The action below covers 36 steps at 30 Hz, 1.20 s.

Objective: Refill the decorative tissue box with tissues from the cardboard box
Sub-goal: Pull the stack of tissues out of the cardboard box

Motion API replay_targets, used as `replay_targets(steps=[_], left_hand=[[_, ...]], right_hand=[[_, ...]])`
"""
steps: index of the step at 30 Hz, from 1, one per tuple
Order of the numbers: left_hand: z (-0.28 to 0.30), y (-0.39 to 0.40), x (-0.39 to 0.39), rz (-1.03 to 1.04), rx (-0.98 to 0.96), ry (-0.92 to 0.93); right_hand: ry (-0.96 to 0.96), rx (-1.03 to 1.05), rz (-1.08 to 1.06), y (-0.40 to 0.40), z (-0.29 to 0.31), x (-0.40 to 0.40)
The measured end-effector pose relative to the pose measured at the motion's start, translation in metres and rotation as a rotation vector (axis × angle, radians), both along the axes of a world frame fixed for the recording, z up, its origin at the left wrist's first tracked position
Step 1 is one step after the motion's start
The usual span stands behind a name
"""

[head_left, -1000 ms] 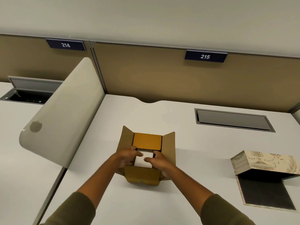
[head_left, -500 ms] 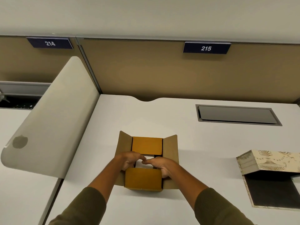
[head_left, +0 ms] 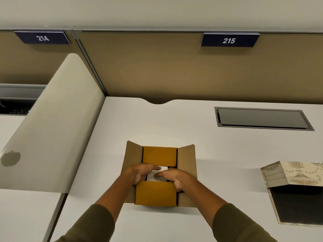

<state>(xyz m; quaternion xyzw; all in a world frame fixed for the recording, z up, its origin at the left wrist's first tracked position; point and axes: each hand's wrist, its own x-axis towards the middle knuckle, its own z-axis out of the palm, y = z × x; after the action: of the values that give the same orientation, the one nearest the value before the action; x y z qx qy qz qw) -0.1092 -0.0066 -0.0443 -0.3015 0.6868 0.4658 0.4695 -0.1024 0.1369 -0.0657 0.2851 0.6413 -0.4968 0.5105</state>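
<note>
A brown cardboard box (head_left: 159, 155) stands on the white desk straight in front of me, all its flaps folded outward. A white tissue stack (head_left: 163, 168) shows in its opening. My left hand (head_left: 139, 173) and my right hand (head_left: 174, 179) reach into the box from either side, thumbs over the stack and fingers hidden down its sides. The decorative tissue box (head_left: 297, 173), cream with an ornate print, lies at the right edge of the view. Its lid is raised and its dark inside (head_left: 297, 205) is bare.
A curved beige divider panel (head_left: 52, 128) rises on the left between this desk and the neighbouring one. A closed grey cable hatch (head_left: 262, 118) is set into the desk at the back right. A tan partition wall (head_left: 157, 67) with number plates closes the back.
The near flap of the cardboard box has folded down toward me. Both hands have gone deeper into the opening, thumbs now spread over the white stack.
</note>
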Motion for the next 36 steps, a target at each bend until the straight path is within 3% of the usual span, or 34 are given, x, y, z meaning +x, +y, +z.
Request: replay_targets(steps=[22, 36], left_hand=[[0.006, 0.007, 0.003, -0.066, -0.081, 0.036], [0.013, -0.002, 0.003, -0.016, 0.002, 0.002]], right_hand=[[-0.093, -0.024, 0.091, 0.001, 0.011, -0.001], [-0.078, -0.182, -0.065, 0.007, 0.018, 0.0]])
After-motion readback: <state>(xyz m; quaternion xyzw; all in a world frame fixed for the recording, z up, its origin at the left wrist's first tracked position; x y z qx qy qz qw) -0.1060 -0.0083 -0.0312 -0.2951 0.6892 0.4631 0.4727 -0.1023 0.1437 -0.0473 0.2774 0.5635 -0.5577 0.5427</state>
